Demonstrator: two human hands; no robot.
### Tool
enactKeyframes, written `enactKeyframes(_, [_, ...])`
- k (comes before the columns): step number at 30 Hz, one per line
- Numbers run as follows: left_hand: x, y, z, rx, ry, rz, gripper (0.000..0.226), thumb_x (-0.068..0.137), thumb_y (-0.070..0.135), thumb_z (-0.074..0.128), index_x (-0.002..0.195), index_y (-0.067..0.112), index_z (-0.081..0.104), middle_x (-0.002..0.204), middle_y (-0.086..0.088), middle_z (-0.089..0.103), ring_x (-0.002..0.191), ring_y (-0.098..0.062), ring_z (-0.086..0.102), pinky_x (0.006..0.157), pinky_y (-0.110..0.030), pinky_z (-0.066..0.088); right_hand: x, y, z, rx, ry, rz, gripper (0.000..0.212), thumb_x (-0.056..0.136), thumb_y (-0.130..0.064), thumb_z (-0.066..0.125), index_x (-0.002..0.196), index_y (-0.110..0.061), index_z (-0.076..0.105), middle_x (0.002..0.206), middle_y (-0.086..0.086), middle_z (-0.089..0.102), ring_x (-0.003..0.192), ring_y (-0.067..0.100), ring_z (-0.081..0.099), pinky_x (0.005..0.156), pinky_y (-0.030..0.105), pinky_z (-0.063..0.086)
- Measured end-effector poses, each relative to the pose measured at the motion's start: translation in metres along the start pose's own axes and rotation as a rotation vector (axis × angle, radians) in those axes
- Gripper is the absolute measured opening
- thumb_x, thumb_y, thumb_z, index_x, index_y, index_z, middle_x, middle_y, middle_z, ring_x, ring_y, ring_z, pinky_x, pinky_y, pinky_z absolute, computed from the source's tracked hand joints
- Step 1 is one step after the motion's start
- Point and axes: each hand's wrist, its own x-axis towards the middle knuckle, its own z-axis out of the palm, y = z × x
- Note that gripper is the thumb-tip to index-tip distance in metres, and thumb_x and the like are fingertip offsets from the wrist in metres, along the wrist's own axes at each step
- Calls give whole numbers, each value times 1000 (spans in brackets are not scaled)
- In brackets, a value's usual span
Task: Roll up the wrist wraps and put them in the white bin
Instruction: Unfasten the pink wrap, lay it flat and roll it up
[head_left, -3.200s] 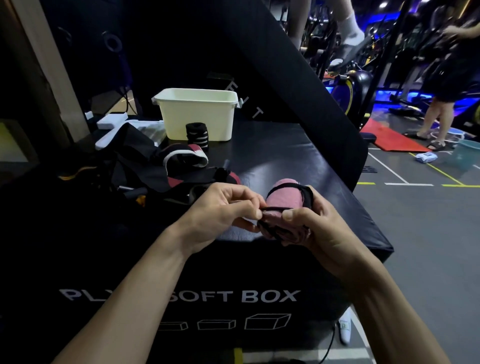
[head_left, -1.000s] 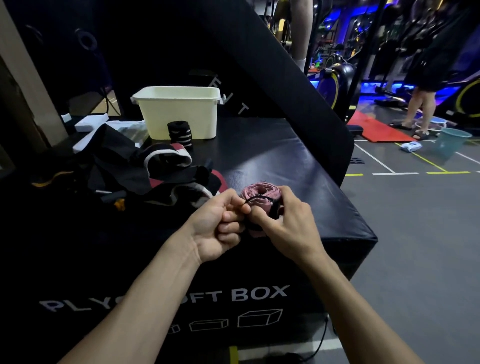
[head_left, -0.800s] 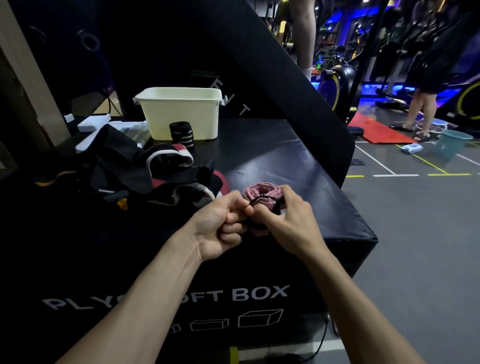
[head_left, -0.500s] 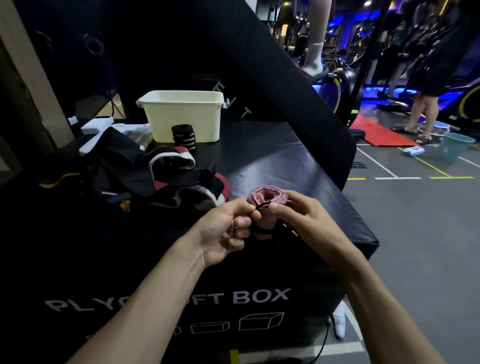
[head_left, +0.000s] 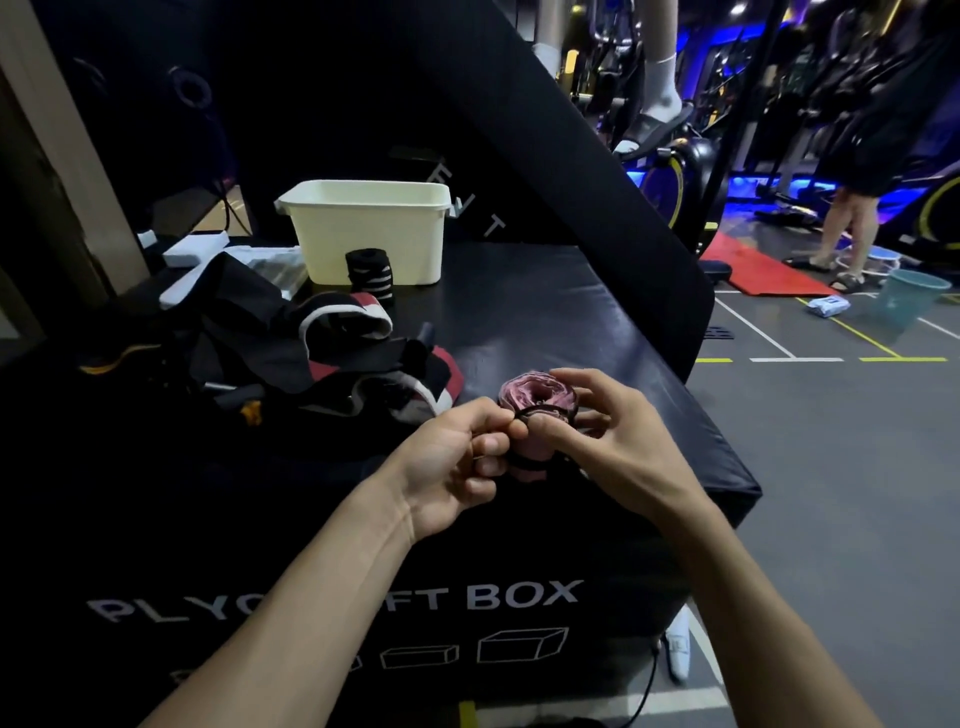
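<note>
Your left hand pinches the black loop while your right hand holds the pink roll above the box's near edge. 1 black roll stands outside the bin; several wraps remain loose.

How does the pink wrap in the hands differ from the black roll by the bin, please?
The pink wrap is held over the box's near edge, gripped by the right hand while the left hand pinches its black cord; the black roll stands alone, upright, against the bin. The roll is black with pale stripes. Both are rolled.
</note>
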Motion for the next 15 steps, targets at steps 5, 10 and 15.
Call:
enactKeyframes(5, [-2,1,-1,-9,-3,-24,28,96,23,53,72,16,64,54,9,28,46,-5,26,37,-16,14,-3,-13,12,-192,129,-24,64,64,-63,63,121,-35,62,96,-16,73,83,-1,68,81,29,57])
enactKeyframes(10, [-1,1,-3,-27,6,-23,27,96,21,55,70,14,63,51,8,24,43,-4,22,38,-17,11,-6,-16,25,-277,252,-88,44,80,-43,75,119,-30,61,88,-14,70,83,14,69,75,32,52])
enactKeyframes(15, [-2,0,-4,47,10,-4,26,95,21,57,72,13,66,50,8,23,43,-5,20,40,-18,10,-10,-9,23,-209,214,-154,32,88,-37,73,116,-35,57,90,-16,70,76,6,68,74,34,56])
